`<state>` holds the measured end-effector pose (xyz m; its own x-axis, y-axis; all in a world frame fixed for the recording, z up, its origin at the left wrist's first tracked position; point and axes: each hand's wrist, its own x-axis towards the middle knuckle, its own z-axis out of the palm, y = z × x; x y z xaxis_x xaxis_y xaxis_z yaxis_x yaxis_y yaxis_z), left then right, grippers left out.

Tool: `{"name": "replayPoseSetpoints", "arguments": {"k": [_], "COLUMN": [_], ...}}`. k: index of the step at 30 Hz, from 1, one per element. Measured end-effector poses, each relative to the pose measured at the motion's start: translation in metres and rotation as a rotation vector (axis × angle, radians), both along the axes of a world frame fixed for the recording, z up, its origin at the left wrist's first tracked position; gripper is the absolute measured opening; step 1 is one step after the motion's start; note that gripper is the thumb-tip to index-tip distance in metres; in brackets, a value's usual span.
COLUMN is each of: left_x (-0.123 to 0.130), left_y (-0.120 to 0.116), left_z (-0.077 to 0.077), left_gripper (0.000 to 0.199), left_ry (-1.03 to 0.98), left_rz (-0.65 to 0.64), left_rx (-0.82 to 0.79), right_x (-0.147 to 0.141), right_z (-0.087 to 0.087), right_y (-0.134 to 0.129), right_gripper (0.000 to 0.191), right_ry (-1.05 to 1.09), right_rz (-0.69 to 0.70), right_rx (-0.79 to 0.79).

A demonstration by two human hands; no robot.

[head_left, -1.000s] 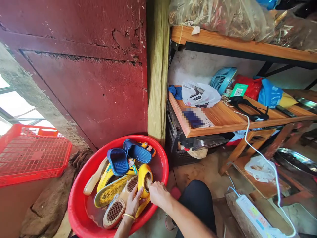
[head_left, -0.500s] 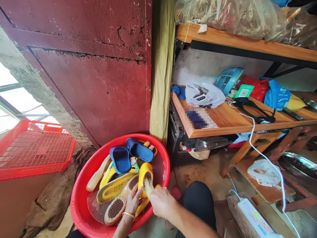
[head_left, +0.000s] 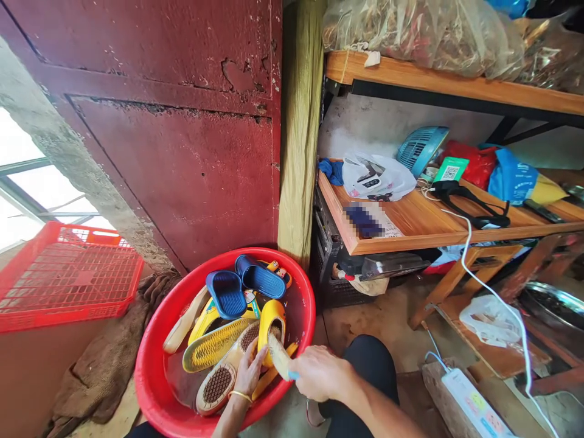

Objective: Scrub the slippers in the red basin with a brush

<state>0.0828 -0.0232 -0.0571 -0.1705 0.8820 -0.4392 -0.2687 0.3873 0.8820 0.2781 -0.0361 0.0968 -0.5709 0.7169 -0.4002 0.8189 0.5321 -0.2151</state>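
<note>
Gripping a scrubbing brush (head_left: 279,359) in a clenched fist, the right hand (head_left: 322,374) brings its pale bristles against a yellow slipper (head_left: 272,325); the fist hides nearly all of the handle, leaving only a sliver of blue. The brush head covers the exact spot where bristles meet slipper. The left hand (head_left: 249,372), a gold bangle (head_left: 240,396) on its wrist, closes around the lower part of that slipper, though its fingers and the brush block a clear view of the hold. Just beyond the left hand, more slippers lie heaped in a red basin (head_left: 150,365), including two blue ones (head_left: 241,285) and a tan one (head_left: 218,384) directly under the hand, with shallow water at the bottom. The pile hides most of the basin floor. Left of the basin lie a burlap sack (head_left: 104,365) and a red plastic crate (head_left: 68,277), while the right hand is near the person's black-clad knee (head_left: 365,365).
</note>
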Motion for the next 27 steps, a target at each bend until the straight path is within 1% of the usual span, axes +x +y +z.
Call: {"name": "replayPoseSetpoints", "arguments": {"k": [3, 6, 8, 11, 12, 14, 16, 17, 20, 22, 24, 25, 27], "left_x": [0.000, 0.001, 0.002, 0.002, 0.002, 0.002, 0.003, 0.003, 0.001, -0.003, -0.010, -0.015, -0.026], "left_y": [0.000, 0.000, -0.001, -0.003, -0.003, -0.005, -0.006, -0.007, -0.009, -0.011, -0.011, -0.010, -0.008], "left_z": [0.005, 0.010, 0.012, 0.015, 0.017, 0.019, 0.021, 0.022, 0.023, 0.025, 0.028, 0.030, 0.037], "left_gripper": [0.053, 0.051, 0.050, 0.050, 0.051, 0.053, 0.054, 0.054, 0.058, 0.063, 0.067, 0.068, 0.064], "left_ry": [0.040, 0.001, -0.049, -0.072, -0.074, -0.083, -0.088, -0.083, -0.030, 0.051, 0.170, 0.245, 0.426], "left_rz": [0.017, 0.007, -0.050, -0.127, -0.141, -0.155, -0.144, -0.130, -0.083, -0.055, -0.025, -0.014, 0.000], "left_rx": [-0.028, -0.069, -0.061, -0.020, -0.008, 0.014, 0.036, 0.053, 0.165, 0.273, 0.356, 0.387, 0.454], "right_x": [0.026, 0.050, 0.062, 0.073, 0.075, 0.077, 0.076, 0.075, 0.070, 0.064, 0.055, 0.049, 0.038], "right_z": [0.020, 0.032, 0.035, 0.036, 0.037, 0.035, 0.028, 0.022, -0.008, -0.029, -0.044, -0.049, -0.050], "right_y": [-0.002, -0.001, -0.002, -0.006, -0.007, -0.008, -0.005, -0.003, 0.004, 0.007, 0.006, 0.006, 0.004], "right_gripper": [0.031, 0.029, 0.027, 0.028, 0.029, 0.032, 0.036, 0.038, 0.042, 0.043, 0.043, 0.043, 0.043], "right_ry": [0.096, 0.254, 0.333, 0.420, 0.458, 0.543, 0.633, 0.678, 0.799, 0.838, 0.848, 0.847, 0.848], "right_rz": [-0.039, -0.086, -0.132, -0.218, -0.243, -0.301, -0.387, -0.442, -0.593, -0.651, -0.652, -0.631, -0.566], "right_rx": [-0.058, -0.132, -0.196, -0.315, -0.337, -0.321, -0.219, -0.151, 0.000, 0.023, -0.008, -0.030, -0.052]}}
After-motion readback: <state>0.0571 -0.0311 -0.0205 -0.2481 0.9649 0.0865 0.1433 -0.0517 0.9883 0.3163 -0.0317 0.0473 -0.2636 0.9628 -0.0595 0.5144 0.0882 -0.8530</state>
